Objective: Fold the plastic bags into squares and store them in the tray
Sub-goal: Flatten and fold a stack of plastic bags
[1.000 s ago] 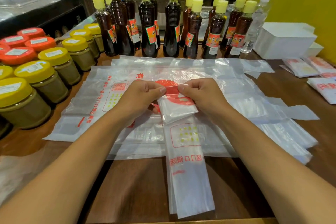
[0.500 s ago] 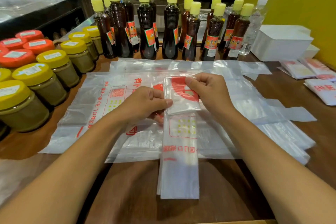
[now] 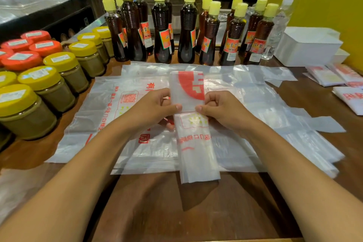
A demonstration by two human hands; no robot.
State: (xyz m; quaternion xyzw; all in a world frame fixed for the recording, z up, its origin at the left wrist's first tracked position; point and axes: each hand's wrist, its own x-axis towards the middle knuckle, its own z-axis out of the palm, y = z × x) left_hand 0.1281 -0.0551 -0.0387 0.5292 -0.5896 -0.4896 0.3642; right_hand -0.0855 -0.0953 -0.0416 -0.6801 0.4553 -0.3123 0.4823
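Dark sauce bottles line the table's far edge; yellow-lidded jars and red-lidded jars crowd its left edge.

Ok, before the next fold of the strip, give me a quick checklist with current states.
1. Left hand pinches the folded strip at its left edge: ok.
2. Right hand pinches the right edge opposite: ok.
3. Folded section with red print lies square over the strip: ok.
4. Unfolded tail near the table edge flat, unsnagged: ok.
5. Loose bags underneath not caught in the fold: cannot tell.
6. White tray at far right unobstructed: ok; its inside cannot tell.
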